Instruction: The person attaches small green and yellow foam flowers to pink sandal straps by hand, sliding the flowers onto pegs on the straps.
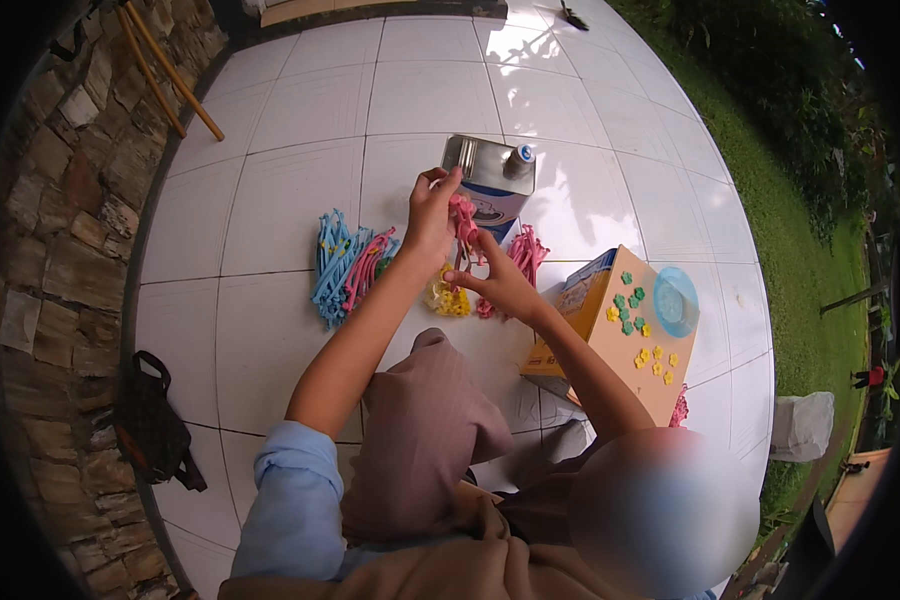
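Note:
My left hand (432, 218) is raised in front of the metal can, its fingers closed on the upper part of a pink bundle of thin strands (462, 214). The strands hang down toward my right hand (502, 284). That hand's thumb and forefinger are apart, close beside the strands; whether a fingertip touches them I cannot tell. Below the hands lies a clear bag of yellow pieces (450, 300). Left of my left forearm is a pile of light-blue strands (338, 258) with pink strands (368, 268) along its side. More pink strands (528, 252) lie beyond my right hand.
The rectangular metal can (490, 178) with a capped spout stands on white floor tiles. At right, a cardboard box (620, 370) bears green flower shapes (626, 302), yellow ones (657, 366) and a blue dish (676, 318). A dark bag (155, 425) lies by the stone wall.

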`<state>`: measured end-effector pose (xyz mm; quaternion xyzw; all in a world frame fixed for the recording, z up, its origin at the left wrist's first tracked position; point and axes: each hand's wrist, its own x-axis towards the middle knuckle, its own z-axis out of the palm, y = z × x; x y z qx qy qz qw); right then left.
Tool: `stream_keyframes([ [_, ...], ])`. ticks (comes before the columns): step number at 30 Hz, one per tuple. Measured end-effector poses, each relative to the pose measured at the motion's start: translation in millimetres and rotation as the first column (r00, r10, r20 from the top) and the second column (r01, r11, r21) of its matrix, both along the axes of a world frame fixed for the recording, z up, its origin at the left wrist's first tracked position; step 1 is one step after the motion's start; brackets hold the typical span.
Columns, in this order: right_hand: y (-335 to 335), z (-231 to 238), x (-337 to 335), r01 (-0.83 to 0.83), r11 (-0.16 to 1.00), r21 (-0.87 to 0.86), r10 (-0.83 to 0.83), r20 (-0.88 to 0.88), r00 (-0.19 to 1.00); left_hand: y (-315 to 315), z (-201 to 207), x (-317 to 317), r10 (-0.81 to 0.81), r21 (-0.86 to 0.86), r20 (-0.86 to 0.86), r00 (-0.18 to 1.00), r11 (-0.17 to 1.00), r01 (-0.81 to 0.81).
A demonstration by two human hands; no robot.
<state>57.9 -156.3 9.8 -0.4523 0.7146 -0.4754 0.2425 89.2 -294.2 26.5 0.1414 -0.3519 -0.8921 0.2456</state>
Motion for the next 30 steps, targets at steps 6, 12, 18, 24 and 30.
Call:
stream_keyframes([
  [6, -114, -104, 17, -0.043, 0.960, 0.278, -0.105, 0.496, 0.862, -50, -100, 76, 0.276, -0.308, 0.303, 0.912, 0.934, -0.180],
  [12, -166, -169, 36, 0.010, 0.968, 0.251, -0.137, 0.496, 0.857, -72, -171, 105, 0.332, -0.356, 0.507, 0.795, 0.921, -0.157],
  [18, -91, -150, -7, 0.462, 0.887, 0.006, -0.377, 0.587, 0.716, -37, -179, 56, 0.534, -0.699, 0.361, 0.765, 0.698, -0.158],
  [24, 44, -219, -37, 0.921, 0.366, 0.133, -0.913, 0.243, 0.327, 59, -191, -39, -0.081, -0.697, 0.336, 0.938, 0.648, 0.305],
  [30, 41, -237, -47, 0.976, 0.215, 0.040, -0.923, -0.319, 0.216, 105, -262, -69, 0.168, -0.867, 0.444, 0.880, 0.327, 0.375],
])
